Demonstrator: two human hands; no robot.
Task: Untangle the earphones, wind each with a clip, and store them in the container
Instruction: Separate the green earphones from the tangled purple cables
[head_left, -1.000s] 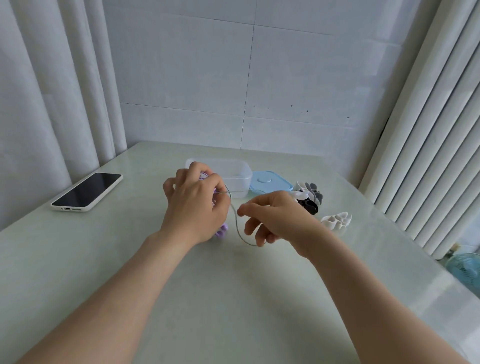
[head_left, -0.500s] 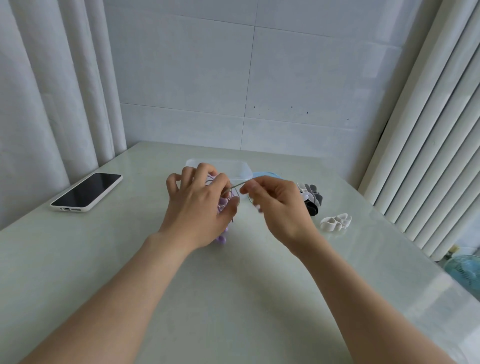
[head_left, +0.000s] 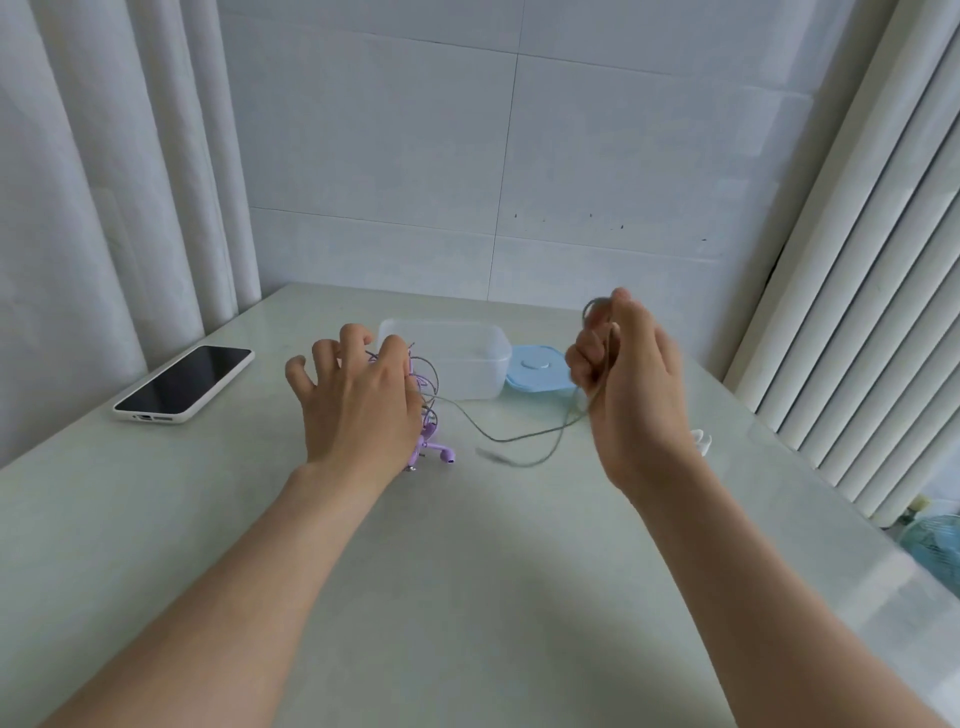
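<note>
My left hand (head_left: 353, 400) rests with spread fingers on a tangled bundle of purple and grey earphones (head_left: 428, 415), holding it against the table. My right hand (head_left: 623, 379) is raised to the right and grips a grey earphone cable (head_left: 524, 434), which sags in a loop down to the table and back to the bundle. A clear plastic container (head_left: 457, 358) stands open just behind the bundle. Its light blue lid (head_left: 535, 369) lies to its right. A white clip (head_left: 701, 441) shows partly behind my right wrist.
A phone in a white case (head_left: 184, 384) lies face up at the table's left. Curtains hang at the left and a white ribbed radiator stands at the right edge. A tiled wall closes the back.
My right hand has pulled the grey cable up and away to the right, drawing a long length out of the bundle. My left hand has spread its fingers over the bundle.
</note>
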